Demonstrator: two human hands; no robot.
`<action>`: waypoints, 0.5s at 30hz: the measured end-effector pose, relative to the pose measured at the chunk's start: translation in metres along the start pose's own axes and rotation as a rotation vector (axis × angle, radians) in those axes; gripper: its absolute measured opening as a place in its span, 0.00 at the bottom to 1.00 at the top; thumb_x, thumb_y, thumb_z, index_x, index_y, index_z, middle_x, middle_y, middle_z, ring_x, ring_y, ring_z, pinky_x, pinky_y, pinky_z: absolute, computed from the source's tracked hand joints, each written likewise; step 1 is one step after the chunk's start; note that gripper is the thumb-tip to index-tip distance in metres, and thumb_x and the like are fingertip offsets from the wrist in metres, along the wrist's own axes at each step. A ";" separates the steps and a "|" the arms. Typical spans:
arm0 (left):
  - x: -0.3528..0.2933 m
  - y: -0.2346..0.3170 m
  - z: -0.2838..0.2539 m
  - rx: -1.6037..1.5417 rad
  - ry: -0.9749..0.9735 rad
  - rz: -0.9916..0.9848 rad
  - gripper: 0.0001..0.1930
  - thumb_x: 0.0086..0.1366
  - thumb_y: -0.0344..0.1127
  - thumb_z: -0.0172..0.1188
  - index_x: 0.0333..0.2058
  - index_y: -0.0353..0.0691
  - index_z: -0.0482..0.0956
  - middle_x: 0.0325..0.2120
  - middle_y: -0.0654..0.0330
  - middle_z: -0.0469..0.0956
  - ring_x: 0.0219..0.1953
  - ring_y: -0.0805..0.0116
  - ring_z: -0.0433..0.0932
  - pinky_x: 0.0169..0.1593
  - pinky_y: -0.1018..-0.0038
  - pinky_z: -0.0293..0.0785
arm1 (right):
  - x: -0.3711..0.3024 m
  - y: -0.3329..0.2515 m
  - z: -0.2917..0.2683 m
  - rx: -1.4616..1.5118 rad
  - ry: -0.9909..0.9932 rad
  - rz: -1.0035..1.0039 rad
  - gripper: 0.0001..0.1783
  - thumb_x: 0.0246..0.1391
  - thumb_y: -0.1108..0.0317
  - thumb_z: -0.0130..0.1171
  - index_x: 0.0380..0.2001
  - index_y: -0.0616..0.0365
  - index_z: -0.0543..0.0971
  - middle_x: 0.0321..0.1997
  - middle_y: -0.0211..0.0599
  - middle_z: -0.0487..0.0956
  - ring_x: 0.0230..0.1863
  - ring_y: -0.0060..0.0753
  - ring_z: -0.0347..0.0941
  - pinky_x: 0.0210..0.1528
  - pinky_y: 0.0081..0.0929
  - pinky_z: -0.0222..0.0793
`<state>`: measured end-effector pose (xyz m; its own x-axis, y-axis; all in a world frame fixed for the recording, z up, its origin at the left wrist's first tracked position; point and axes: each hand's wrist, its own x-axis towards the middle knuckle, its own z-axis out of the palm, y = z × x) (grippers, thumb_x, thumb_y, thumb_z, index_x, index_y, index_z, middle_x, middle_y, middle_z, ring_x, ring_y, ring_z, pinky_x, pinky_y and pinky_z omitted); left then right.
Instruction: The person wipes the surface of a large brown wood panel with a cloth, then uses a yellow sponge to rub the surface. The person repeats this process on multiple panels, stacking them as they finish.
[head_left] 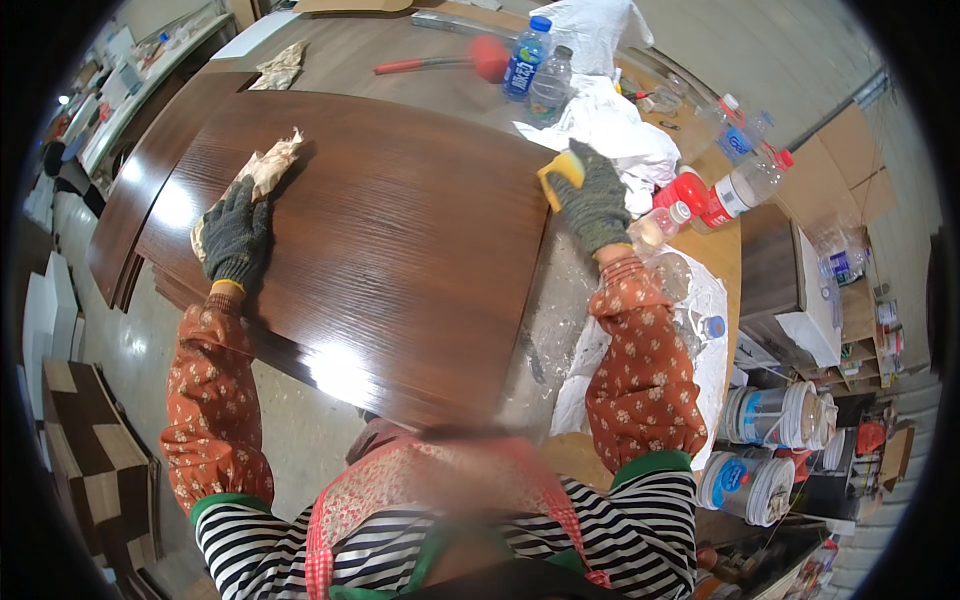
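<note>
My left hand (237,232) lies on the left part of the big brown board (390,230), with a crumpled rag (270,170) under it. My fingers are out flat on the rag, not curled. The board sits in front of me, on top of more boards. Past the far side of the board is a red hammer (490,58). Next, past the board's far right corner, stand a bottle with a blue cap (526,60) and a see-through bottle (550,90). I can't tell how full they are. At the board's right edge, my right hand (595,195) has a yellow sponge (552,183) pinched between thumb and fingers. More bottles are right of the board: a small one with a pale cap (655,230), a red container (683,190) and a clear bottle with a red cap (745,190). I can't see what is in the red one. Farthest right of the board are two big grey buckets (745,488). Their lids are on, so what they hold is hidden.
</note>
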<state>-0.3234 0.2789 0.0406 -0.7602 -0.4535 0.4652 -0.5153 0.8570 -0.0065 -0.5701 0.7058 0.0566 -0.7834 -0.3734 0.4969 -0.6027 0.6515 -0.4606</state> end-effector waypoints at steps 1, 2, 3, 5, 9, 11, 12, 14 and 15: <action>0.000 -0.002 0.002 -0.006 -0.006 0.006 0.27 0.71 0.52 0.50 0.63 0.44 0.72 0.60 0.51 0.75 0.58 0.47 0.74 0.64 0.55 0.65 | 0.007 0.002 0.001 -0.020 -0.007 0.066 0.34 0.53 0.51 0.68 0.60 0.54 0.76 0.56 0.52 0.79 0.57 0.53 0.75 0.59 0.45 0.71; -0.001 -0.004 0.005 -0.016 -0.002 0.005 0.27 0.71 0.52 0.50 0.62 0.44 0.73 0.60 0.51 0.75 0.58 0.46 0.74 0.63 0.55 0.65 | 0.009 0.004 0.001 -0.011 -0.007 0.051 0.34 0.52 0.52 0.69 0.61 0.53 0.75 0.56 0.51 0.79 0.57 0.53 0.75 0.59 0.45 0.71; 0.000 -0.008 0.006 -0.033 0.027 0.022 0.27 0.71 0.52 0.50 0.62 0.44 0.73 0.60 0.51 0.75 0.58 0.46 0.74 0.63 0.54 0.65 | 0.007 0.004 0.000 0.012 -0.012 0.019 0.34 0.52 0.52 0.69 0.61 0.53 0.75 0.56 0.51 0.79 0.57 0.53 0.75 0.59 0.45 0.71; 0.002 -0.012 0.007 -0.007 -0.003 0.010 0.27 0.72 0.53 0.49 0.62 0.45 0.73 0.60 0.51 0.75 0.58 0.46 0.74 0.64 0.55 0.65 | -0.010 0.004 -0.007 0.063 -0.025 -0.040 0.34 0.53 0.52 0.69 0.60 0.54 0.75 0.56 0.51 0.79 0.57 0.53 0.75 0.59 0.45 0.70; -0.001 0.016 -0.007 0.026 -0.058 0.029 0.26 0.73 0.48 0.48 0.62 0.39 0.72 0.61 0.49 0.73 0.62 0.47 0.71 0.67 0.57 0.62 | -0.054 0.008 -0.034 0.248 -0.028 -0.009 0.35 0.55 0.54 0.69 0.61 0.58 0.74 0.57 0.52 0.78 0.57 0.51 0.75 0.60 0.42 0.70; -0.023 0.063 -0.021 -0.221 -0.037 0.227 0.20 0.73 0.40 0.50 0.59 0.39 0.73 0.56 0.47 0.74 0.59 0.48 0.72 0.61 0.56 0.67 | -0.067 0.011 -0.049 0.004 0.094 -0.057 0.34 0.56 0.58 0.69 0.62 0.62 0.73 0.58 0.51 0.78 0.57 0.48 0.75 0.60 0.39 0.69; -0.038 0.089 -0.031 -0.243 0.016 0.479 0.20 0.72 0.37 0.51 0.59 0.38 0.72 0.53 0.46 0.75 0.55 0.49 0.73 0.61 0.56 0.66 | -0.071 0.012 -0.057 0.092 0.098 0.028 0.33 0.57 0.60 0.68 0.62 0.64 0.72 0.59 0.51 0.77 0.58 0.46 0.75 0.61 0.38 0.69; -0.077 0.161 -0.044 -0.679 -0.161 0.659 0.13 0.69 0.41 0.54 0.47 0.40 0.75 0.42 0.54 0.77 0.43 0.58 0.75 0.49 0.62 0.71 | -0.075 0.015 -0.070 0.143 0.092 0.102 0.33 0.58 0.63 0.68 0.63 0.64 0.72 0.61 0.50 0.77 0.59 0.44 0.74 0.62 0.36 0.68; -0.093 0.195 -0.047 -0.944 -0.288 0.647 0.12 0.68 0.43 0.55 0.40 0.41 0.77 0.37 0.58 0.78 0.37 0.62 0.77 0.43 0.65 0.73 | -0.075 0.016 -0.074 0.134 0.097 0.113 0.32 0.58 0.64 0.67 0.64 0.64 0.72 0.62 0.50 0.76 0.60 0.44 0.74 0.63 0.35 0.68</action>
<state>-0.3351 0.4998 0.0378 -0.8958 0.1970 0.3985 0.4042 0.7342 0.5456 -0.5096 0.7932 0.0662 -0.8328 -0.2329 0.5022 -0.5316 0.5894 -0.6083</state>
